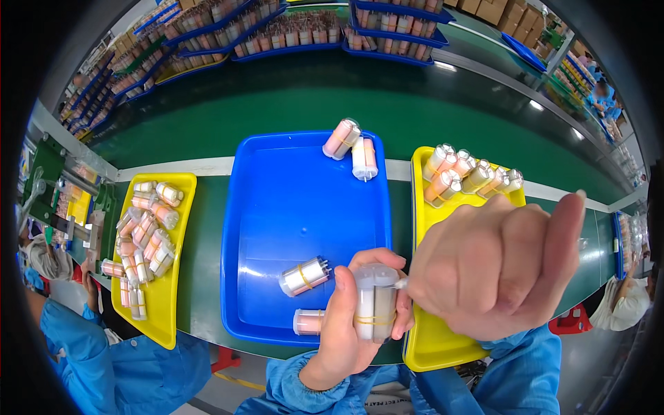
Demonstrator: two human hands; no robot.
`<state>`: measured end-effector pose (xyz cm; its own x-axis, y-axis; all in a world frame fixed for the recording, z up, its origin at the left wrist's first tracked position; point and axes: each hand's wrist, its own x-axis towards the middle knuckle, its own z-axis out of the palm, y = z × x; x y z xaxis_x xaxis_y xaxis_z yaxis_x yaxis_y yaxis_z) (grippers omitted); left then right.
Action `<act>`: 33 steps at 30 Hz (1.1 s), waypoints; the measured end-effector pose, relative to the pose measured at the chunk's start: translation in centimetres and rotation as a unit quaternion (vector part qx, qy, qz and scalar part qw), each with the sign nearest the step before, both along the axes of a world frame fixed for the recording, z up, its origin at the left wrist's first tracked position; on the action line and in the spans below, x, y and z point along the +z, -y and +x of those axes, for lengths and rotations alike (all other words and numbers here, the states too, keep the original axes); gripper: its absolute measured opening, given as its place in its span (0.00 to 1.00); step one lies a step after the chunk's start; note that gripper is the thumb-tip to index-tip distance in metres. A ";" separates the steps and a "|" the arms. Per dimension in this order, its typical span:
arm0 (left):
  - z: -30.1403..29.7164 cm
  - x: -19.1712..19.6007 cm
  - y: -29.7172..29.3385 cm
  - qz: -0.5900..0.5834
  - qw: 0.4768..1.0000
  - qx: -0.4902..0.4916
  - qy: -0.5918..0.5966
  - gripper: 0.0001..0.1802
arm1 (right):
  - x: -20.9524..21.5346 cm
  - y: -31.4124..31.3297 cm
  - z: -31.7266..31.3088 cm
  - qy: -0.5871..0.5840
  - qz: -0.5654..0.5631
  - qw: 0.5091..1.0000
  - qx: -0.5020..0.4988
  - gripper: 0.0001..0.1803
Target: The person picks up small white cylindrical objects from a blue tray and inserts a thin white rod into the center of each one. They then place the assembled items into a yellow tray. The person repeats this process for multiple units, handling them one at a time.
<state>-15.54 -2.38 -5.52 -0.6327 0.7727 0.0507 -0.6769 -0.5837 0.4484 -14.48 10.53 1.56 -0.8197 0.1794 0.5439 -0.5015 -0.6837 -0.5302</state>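
My left hand [346, 332] grips a clear plastic cylinder [375, 304] with pale and grey rolls inside and a yellow rubber band around it. Its translucent cap faces up and away from me. Close beside it on the right, my right hand [494, 266] is closed in a fist, back of the hand toward me. A small whitish tip pokes out between the fist and the cylinder; what it belongs to is hidden. In the blue tray [277, 142] beyond lie two banded cylinders [304, 275] near my left hand, one partly covered, and two more [342, 138] at the far right corner.
At right, a yellow tray [436, 346] carries several upright cylinders. Another yellow tray [169, 328] at left holds a heap of them, beside a co-worker's blue sleeve [131, 366]. Beyond runs a green conveyor belt [290, 93]; stacked blue trays [290, 50] full of cylinders stand behind it.
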 end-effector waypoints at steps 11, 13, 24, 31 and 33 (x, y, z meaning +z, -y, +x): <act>0.7 1.2 0.0 -0.081 0.996 0.005 0.038 0.30 | -1.0 0.5 0.3 -0.009 -0.012 1.000 -0.019 0.35; 0.8 1.8 -0.3 -0.109 0.993 0.014 0.048 0.29 | -0.9 0.5 0.4 -0.014 -0.007 1.000 -0.022 0.35; 0.5 0.5 0.4 -0.012 0.999 -0.030 0.031 0.30 | -0.5 0.3 0.6 -0.014 0.010 0.999 -0.034 0.34; 0.9 0.9 0.6 -0.060 0.997 -0.019 -0.046 0.32 | -0.4 0.5 0.3 0.031 -0.017 0.999 -0.021 0.33; 0.8 1.0 0.7 -0.073 0.996 -0.018 -0.049 0.32 | -0.2 0.6 -0.1 0.060 -0.033 0.998 -0.010 0.33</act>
<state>-14.72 -3.07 -4.56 -0.6023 0.7983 -0.0039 -0.6454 -0.4840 0.5909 -14.54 9.97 1.41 -0.8741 0.2288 0.4284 -0.4512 -0.7090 -0.5420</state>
